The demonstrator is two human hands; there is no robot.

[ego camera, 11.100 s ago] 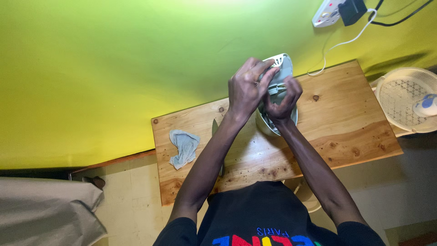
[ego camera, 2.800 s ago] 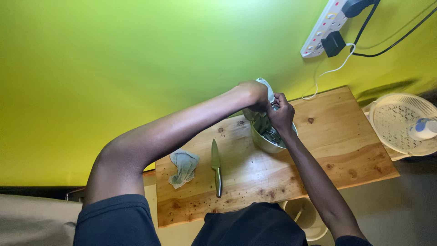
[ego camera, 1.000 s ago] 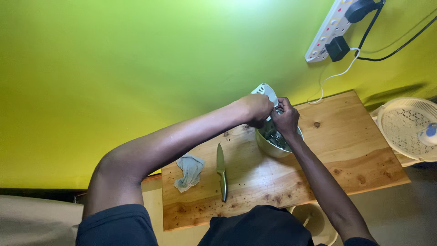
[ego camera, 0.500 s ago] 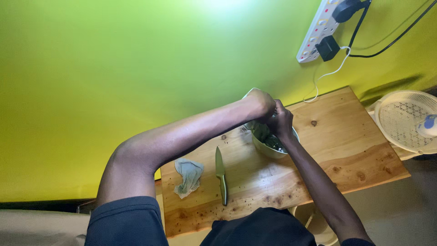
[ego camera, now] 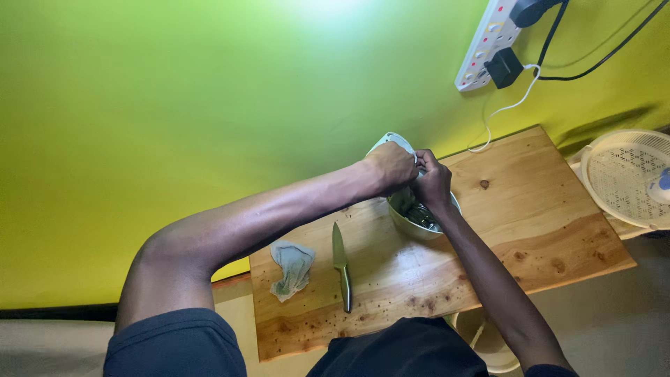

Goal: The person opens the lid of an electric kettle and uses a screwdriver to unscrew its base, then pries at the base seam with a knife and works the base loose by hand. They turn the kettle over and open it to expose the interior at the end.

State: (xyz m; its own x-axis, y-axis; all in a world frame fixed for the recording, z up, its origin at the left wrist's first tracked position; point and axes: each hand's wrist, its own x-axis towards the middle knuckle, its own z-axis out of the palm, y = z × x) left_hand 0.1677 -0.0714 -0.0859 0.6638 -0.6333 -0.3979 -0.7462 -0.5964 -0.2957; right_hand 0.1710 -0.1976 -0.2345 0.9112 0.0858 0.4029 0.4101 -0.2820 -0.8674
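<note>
**Hands busy over the bowl**

Both the left hand (ego camera: 392, 166) and right hand (ego camera: 433, 183) pinch a pale packet (ego camera: 391, 142) above the metal bowl (ego camera: 419, 218) on the surface (ego camera: 530, 209). Greens seemingly already inside; knife (ego camera: 340, 276) lies idle.

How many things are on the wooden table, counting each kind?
Metal bowl: 1, under both hands
Knife: 1
Crumpled grey cloth: 1
White pouch: 1, held above the bowl by the left hand and right hand
Total: 4
</note>
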